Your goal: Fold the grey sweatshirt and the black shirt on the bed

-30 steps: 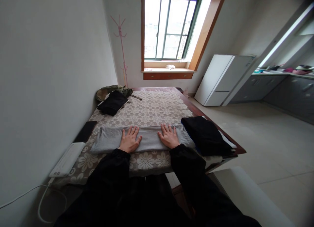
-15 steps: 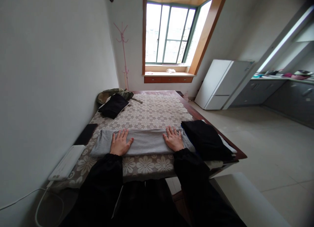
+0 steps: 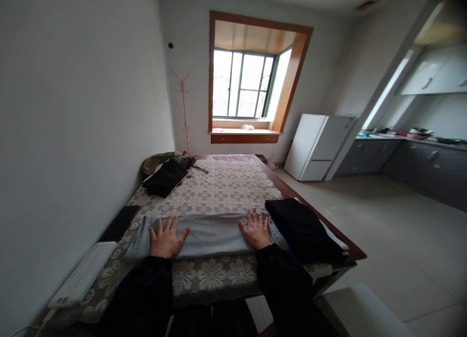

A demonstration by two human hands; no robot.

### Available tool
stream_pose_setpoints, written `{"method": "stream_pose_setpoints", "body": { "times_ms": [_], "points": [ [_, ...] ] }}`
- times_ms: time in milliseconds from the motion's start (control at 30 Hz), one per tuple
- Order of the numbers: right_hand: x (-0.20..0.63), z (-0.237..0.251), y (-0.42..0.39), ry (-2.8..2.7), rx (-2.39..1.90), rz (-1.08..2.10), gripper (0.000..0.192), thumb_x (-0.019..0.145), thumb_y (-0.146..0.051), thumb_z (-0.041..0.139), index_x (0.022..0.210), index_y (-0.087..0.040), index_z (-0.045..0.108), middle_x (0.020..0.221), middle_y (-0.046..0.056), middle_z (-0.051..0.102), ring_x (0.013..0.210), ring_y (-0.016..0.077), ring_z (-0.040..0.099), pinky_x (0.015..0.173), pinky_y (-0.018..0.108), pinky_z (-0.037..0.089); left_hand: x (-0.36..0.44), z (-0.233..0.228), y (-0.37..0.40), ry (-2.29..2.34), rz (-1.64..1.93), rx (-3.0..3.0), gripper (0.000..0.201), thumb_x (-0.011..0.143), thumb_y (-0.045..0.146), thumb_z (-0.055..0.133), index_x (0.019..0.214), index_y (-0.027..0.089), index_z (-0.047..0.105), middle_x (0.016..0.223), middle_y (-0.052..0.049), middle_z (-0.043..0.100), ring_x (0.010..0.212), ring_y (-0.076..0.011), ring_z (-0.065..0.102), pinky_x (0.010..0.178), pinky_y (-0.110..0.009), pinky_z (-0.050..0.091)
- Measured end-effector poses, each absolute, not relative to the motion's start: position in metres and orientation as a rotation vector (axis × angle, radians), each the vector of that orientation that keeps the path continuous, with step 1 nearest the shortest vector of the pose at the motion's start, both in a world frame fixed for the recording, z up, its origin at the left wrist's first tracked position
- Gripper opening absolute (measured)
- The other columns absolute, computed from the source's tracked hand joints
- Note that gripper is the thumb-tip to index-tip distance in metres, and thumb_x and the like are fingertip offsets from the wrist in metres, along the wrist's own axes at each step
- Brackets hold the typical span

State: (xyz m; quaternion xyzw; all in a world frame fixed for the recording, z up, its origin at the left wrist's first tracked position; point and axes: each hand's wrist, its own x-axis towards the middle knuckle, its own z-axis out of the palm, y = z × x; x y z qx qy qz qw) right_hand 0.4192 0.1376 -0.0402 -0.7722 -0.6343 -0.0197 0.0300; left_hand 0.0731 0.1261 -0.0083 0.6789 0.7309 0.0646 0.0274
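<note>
A grey garment (image 3: 211, 235), folded into a long strip, lies across the near part of a table covered with a floral lace cloth (image 3: 219, 191). My left hand (image 3: 166, 239) rests flat on the strip's left part, fingers spread. On the strip's right part my right hand (image 3: 257, 229) also lies flat, fingers apart, just beside a stack of folded dark clothes (image 3: 302, 227). Both arms wear black sleeves. Neither hand grips anything.
A folded black garment (image 3: 166, 177) and an olive one (image 3: 164, 158) lie at the table's far left. A white power strip (image 3: 78, 281) and a black flat device (image 3: 118, 222) sit by the left wall. A white fridge (image 3: 315, 145), window and pink coat stand are beyond.
Both hands have slid apart along the grey strip, the left farther left, the right slightly right. The camera has tilted up, showing more of the room.
</note>
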Motion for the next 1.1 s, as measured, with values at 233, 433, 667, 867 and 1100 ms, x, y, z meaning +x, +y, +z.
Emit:
{"method": "stream_pose_setpoints", "body": {
  "times_ms": [233,433,667,867,1100],
  "points": [
    [0.42,-0.035,0.134,-1.945,-2.314,-0.078,0.074,0.102,-0.056,0.031,0.162,-0.013,0.028,0.17,0.017,0.017,0.156,0.0415,0.012,0.122,0.064,0.01,0.031,-0.01,0.127,2.235,0.261,2.208,0.077,0.097,0.062,0.034,0.159,0.016,0.036,0.169,-0.008,0.027,0.154,-0.0391,0.022,0.123,-0.053,0.025],
    [0.401,-0.012,0.109,-2.123,-1.987,-0.035,0.063,0.104,-0.041,0.033,0.161,-0.015,0.03,0.169,0.013,0.023,0.157,0.0317,0.015,0.125,0.06,0.009,0.082,-0.01,0.099,2.259,0.277,2.243,0.066,0.1,0.049,0.033,0.157,0.017,0.041,0.166,-0.011,0.033,0.153,-0.0412,0.026,0.121,-0.06,0.026],
    [0.325,-0.03,0.072,-2.38,-1.512,0.203,0.06,0.101,-0.027,0.036,0.161,-0.02,0.033,0.165,0.006,0.034,0.154,0.024,0.028,0.127,0.045,0.021,0.167,-0.022,0.067,1.78,0.281,2.589,0.058,0.1,0.032,0.032,0.156,0.023,0.042,0.165,-0.004,0.034,0.154,-0.0319,0.026,0.124,-0.055,0.024],
    [0.319,-0.031,0.067,-2.292,-1.635,0.233,0.059,0.102,-0.035,0.036,0.161,-0.027,0.032,0.166,0.001,0.03,0.155,0.028,0.025,0.126,0.053,0.02,0.168,-0.02,0.068,1.821,0.298,2.553,0.06,0.098,0.024,0.032,0.156,0.026,0.042,0.163,-0.005,0.038,0.154,-0.0311,0.028,0.123,-0.064,0.019],
    [0.356,-0.03,0.062,-2.135,-1.893,0.147,0.066,0.101,-0.061,0.034,0.158,-0.029,0.037,0.167,0.002,0.029,0.155,0.0357,0.021,0.124,0.064,0.014,0.152,-0.007,0.062,1.967,0.19,2.437,0.06,0.099,0.035,0.031,0.159,0.03,0.035,0.167,-0.003,0.028,0.155,-0.0357,0.022,0.118,-0.075,0.012]
  ]
}}
